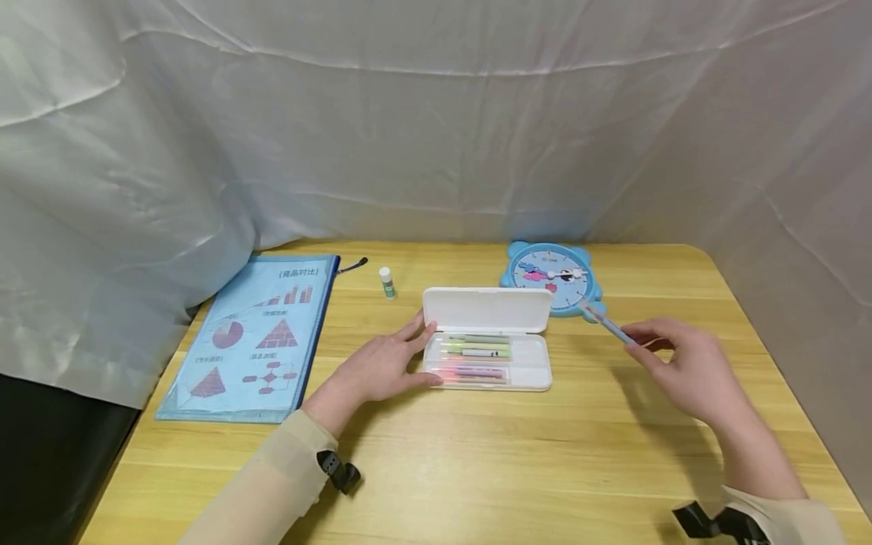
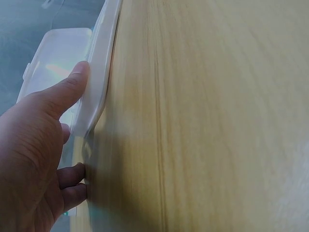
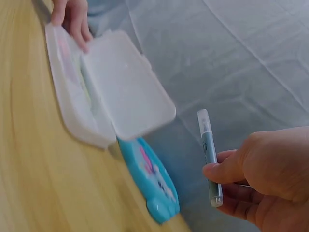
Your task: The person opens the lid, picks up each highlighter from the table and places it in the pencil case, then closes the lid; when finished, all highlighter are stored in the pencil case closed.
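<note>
A white plastic pen case (image 1: 533, 377) lies on the wooden table with its lid (image 1: 487, 310) raised at the back. Several coloured marker pens (image 1: 477, 352) lie inside, toward its left part. My left hand (image 1: 381, 363) holds the case at its left end, thumb against the front edge and forefinger by the lid. To the right of the case, my right hand (image 1: 688, 371) pinches a grey-blue marker pen (image 3: 210, 152) between thumb and fingers, above the table. Its clear cap end points toward the blue toy clock (image 1: 550, 278) behind the case.
A blue zip document folder (image 1: 252, 341) lies at the left of the table. Between it and the clock stands a small glue stick (image 1: 387, 283) with a white cap. Pale grey cloth (image 1: 436, 151) hangs behind the table and along its sides.
</note>
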`<state>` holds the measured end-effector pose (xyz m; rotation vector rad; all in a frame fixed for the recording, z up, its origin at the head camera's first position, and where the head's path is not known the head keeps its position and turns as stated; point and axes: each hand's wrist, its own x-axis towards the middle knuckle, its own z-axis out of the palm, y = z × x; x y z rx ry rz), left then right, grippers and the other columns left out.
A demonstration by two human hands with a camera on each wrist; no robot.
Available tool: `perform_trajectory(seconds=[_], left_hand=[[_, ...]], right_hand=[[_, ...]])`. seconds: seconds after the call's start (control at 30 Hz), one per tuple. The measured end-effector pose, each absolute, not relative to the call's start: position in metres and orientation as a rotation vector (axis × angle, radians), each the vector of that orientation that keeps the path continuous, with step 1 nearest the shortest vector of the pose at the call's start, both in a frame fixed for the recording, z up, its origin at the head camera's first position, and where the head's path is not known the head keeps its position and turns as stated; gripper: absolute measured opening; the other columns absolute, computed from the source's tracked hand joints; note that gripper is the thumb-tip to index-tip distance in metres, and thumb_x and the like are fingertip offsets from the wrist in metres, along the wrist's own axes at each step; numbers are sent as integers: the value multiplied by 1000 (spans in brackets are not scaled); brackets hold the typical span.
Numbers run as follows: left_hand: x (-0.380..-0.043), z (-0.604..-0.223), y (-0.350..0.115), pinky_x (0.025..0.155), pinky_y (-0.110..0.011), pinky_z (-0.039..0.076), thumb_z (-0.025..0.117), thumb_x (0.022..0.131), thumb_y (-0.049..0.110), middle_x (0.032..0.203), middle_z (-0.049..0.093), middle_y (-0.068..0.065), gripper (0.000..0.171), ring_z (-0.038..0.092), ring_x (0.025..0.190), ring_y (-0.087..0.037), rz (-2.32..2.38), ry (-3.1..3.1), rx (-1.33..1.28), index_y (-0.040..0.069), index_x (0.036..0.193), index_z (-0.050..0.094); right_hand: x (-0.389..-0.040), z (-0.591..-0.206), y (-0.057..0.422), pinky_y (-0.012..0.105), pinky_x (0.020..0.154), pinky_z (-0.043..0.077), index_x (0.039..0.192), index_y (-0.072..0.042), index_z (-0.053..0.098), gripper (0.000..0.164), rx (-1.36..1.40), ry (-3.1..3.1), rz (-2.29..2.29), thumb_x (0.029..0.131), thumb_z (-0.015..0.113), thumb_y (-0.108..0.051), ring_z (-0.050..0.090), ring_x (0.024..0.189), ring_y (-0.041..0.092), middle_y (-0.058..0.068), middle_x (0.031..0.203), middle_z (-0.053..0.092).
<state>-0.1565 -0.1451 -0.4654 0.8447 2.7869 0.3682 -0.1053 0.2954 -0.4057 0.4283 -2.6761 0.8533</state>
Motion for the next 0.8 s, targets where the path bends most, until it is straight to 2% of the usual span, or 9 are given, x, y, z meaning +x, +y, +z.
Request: perform_trajectory(seconds=[0.13,0.23,0.47,0.63,0.8], left_hand=[[-157,-465,-145,83,-36,55,55,98,75,175,11,-7,97,59,65,-10,373,2785,842,16,168,21],[-157,-466,-145,82,-35,54,53,98,76,175,10,-6,97,57,63,-9,364,2782,838,18,167,20],[-158,-467,-145,78,-35,53,53,98,76,175,9,-7,97,55,59,-10,362,2786,853,17,168,20],[-158,-467,-145,82,-37,55,53,98,76,175,9,-8,98,64,72,-14,355,2791,866,15,167,20],[-158,-468,-145,82,-37,55,53,98,76,175,8,-8,98,66,76,-16,350,2792,870,14,167,20]], right_hand=[[-110,-400,278,14,68,49,108,-8,81,22,514,-2650,867,89,83,2,66,83,8,-2,95,75],[-114,-399,265,16,69,51,108,-7,81,23,579,-2635,901,88,83,5,69,83,13,-1,97,76],[-123,-407,232,31,71,56,107,-8,81,23,683,-2676,1012,90,80,6,70,86,16,-3,99,75],[-129,-415,213,35,75,58,110,-7,81,23,728,-2742,1072,91,78,8,68,88,16,-1,102,74],[-134,-422,194,37,77,60,111,-5,81,25,808,-2756,1099,90,78,9,68,87,14,1,99,74]])
